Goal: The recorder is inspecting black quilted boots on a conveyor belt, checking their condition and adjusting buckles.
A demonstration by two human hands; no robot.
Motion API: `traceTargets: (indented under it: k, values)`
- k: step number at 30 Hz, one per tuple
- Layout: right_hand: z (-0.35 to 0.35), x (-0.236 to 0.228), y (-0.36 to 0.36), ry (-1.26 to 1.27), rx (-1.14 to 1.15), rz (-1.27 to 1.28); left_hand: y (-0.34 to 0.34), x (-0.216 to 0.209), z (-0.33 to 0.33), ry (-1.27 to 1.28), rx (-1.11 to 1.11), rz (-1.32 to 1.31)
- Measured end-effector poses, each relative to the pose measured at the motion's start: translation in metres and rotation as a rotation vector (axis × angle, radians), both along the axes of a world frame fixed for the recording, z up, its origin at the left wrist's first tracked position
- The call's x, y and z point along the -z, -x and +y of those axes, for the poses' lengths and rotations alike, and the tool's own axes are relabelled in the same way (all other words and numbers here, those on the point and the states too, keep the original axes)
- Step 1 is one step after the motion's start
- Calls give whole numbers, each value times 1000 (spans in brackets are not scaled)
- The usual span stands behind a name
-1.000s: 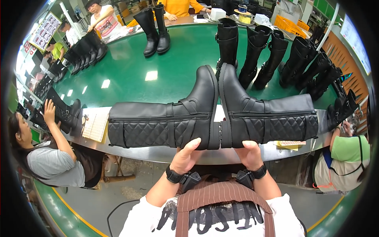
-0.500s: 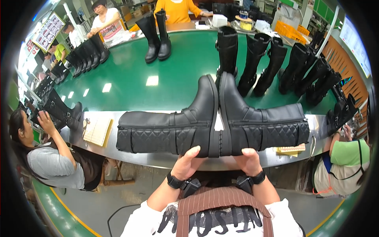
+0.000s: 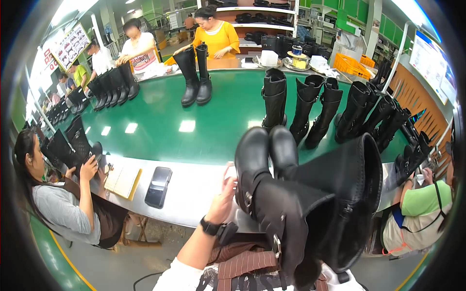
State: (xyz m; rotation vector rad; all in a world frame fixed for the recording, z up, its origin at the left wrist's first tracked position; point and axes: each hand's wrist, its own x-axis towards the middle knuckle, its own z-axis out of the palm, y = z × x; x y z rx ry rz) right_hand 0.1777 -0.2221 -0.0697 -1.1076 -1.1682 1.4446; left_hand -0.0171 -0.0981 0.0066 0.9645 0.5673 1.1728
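Observation:
A pair of tall black boots (image 3: 286,203) is lifted and tilted in front of me, toes away and open shaft tops toward me at the right. The nearer one shows a buckle and strap; its shaft is smeared by motion. My left hand (image 3: 221,199) touches that boot's sole with its fingers closed against the edge. Hidden behind the shafts, my right hand does not show.
A dark phone (image 3: 158,186) and a yellow notepad (image 3: 123,177) lie on the metal edge at left. Upright black boots (image 3: 275,99) stand across the green table (image 3: 204,131). Co-workers sit on both sides, and others stand across the table.
The boots have turned from lying sole to sole sideways to pointing away, shafts swung right and toward me. My right hand has gone out of sight. The phone has come into view.

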Motion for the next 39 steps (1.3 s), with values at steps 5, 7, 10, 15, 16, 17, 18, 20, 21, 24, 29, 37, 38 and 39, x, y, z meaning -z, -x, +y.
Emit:
traceTargets:
  k: [5,7,10,15,16,17,18,20,21,24,29,37,38,39]
  values:
    - [14,-2,21,58,-14,184,-19,14,-9,209,201,-231]
    - [16,0,25,88,-19,263,-13,12,-12,168,210,-151]
    - [17,0,27,134,-10,397,-12,5,-12,204,183,-97]
    - [91,-36,-81,203,-1,647,3,-1,-7,335,321,-415]
    - [84,-39,-88,196,40,694,-1,-3,-2,303,453,-595]
    - [85,-48,-77,209,35,748,2,0,-1,285,513,-723]
    - [84,-63,-67,130,-207,970,6,-2,-4,316,442,-601]
    - [79,-78,-54,203,5,951,6,-5,-6,334,320,-471]
    - [74,-72,-58,118,-97,1017,6,-6,-9,337,320,-469]
    - [68,-88,-45,89,15,925,4,-5,-15,320,299,-554]
    - [63,-98,-32,97,142,925,1,-4,-19,384,103,-429]
    - [67,-93,-32,106,223,871,5,-1,-11,401,88,-479]
    - [69,-93,-32,106,225,869,5,-3,-10,404,82,-470]
    - [71,-94,-33,95,211,846,4,-4,-8,403,83,-471]
